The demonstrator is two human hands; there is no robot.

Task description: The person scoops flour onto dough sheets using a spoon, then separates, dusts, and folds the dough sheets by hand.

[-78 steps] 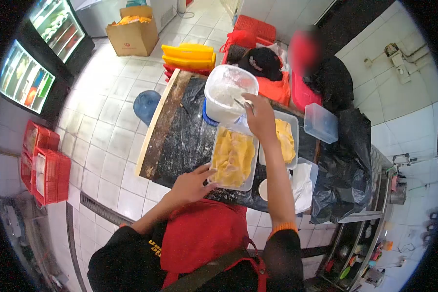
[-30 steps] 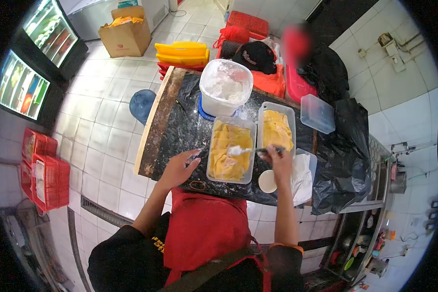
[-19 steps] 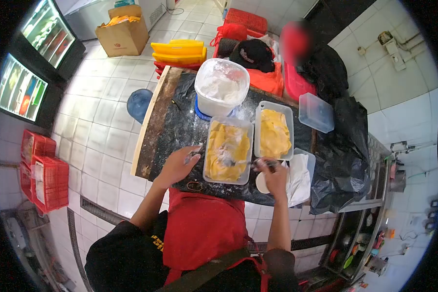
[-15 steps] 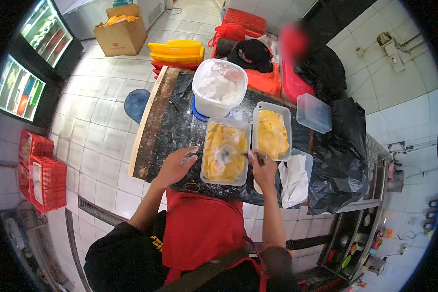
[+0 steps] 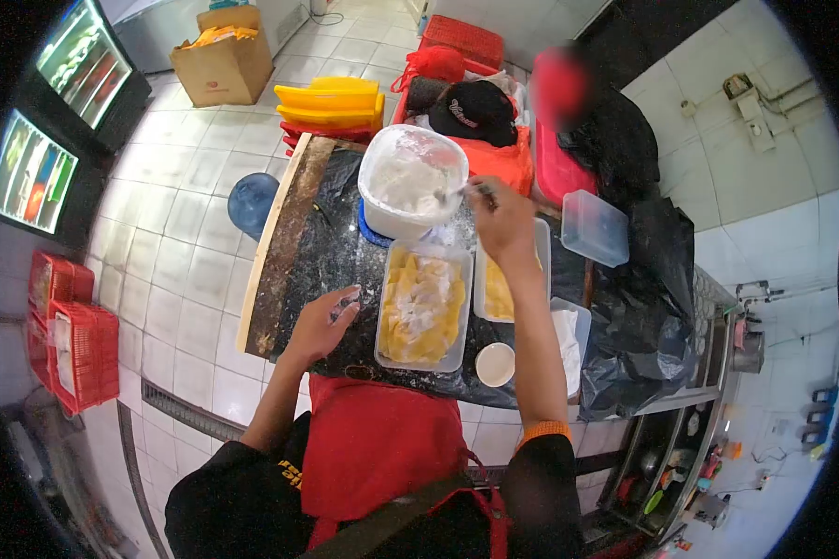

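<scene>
R grip point(image 5: 503, 219) to tub point(image 5: 397, 221), clasping spoon point(image 5: 443, 197); L grip point(image 5: 322, 324) ajar, empty; cap txt point(image 5: 463, 113) illeg.

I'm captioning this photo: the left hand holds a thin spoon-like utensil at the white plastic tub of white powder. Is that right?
Not the left: the head view shows the right hand holding the thin spoon-like utensil at the white plastic tub.

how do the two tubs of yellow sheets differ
The left tub has white powder over its yellow sheets; what shows of the sheets in the right tub looks plain yellow. The left tub's top is in view, while the right forearm hides part of the right tub. The left tub sits closer to the red apron than the right tub. Both are see-through, open and on the table.
</scene>
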